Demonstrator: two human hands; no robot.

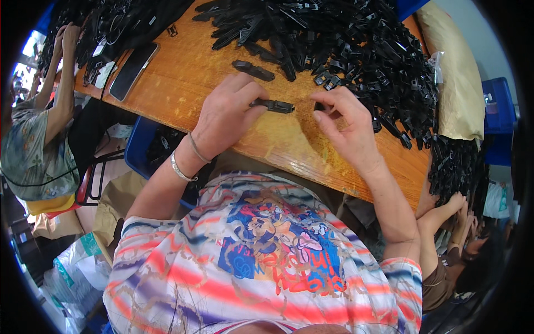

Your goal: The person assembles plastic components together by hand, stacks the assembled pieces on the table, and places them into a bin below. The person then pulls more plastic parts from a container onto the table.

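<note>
My left hand (229,108) is closed on a slim black plastic part (280,106), which sticks out from the fingertips toward the right, just over the table. Across a short gap, my right hand (351,122) pinches a small black piece (319,106) between thumb and forefinger; most of it is hidden by the fingers. Beyond my left hand, a similar long black part (253,70) lies alone on the wood. A large heap of black plastic parts (356,42) spreads over the far and right side, with its near edge close to my right hand.
On the worn wooden table (283,147), a phone (133,71) lies at the left. A tan sack (453,83) borders the heap at the right. Below the table's left edge stands a blue bin (137,147). Other people's arms (67,72) are at both sides.
</note>
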